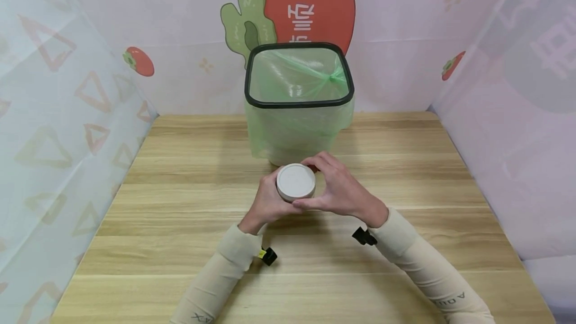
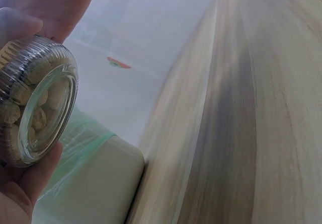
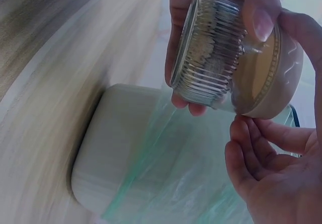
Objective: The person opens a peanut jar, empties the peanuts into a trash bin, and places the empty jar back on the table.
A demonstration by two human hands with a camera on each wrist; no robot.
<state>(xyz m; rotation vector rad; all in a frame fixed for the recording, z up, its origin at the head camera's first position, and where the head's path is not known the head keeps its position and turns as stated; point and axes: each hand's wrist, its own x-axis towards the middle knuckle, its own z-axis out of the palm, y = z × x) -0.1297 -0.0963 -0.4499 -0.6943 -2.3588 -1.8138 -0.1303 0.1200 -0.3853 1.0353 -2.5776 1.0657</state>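
Above the tabletop, both hands meet on a ribbed clear glass jar (image 3: 209, 53) with a whitish lid (image 1: 295, 182). My left hand (image 1: 268, 199) grips the jar's body, its thumb lying over the ribbed glass in the right wrist view. My right hand (image 1: 344, 191) reaches round the lid from the right, thumb and fingers on its edge. The lid sits on the jar's mouth. Through the glass base, several beige lumpy pieces show inside the jar (image 2: 37, 113) in the left wrist view; their kind I cannot tell. The jar is held tilted.
Just beyond the hands stands a pale bin (image 1: 297, 136) with a black rim frame (image 1: 299, 104) and a green translucent bag (image 1: 333, 78) knotted at its right side. The wooden table (image 1: 189, 164) is enclosed by printed cloth walls (image 1: 180, 79) at the back and sides.
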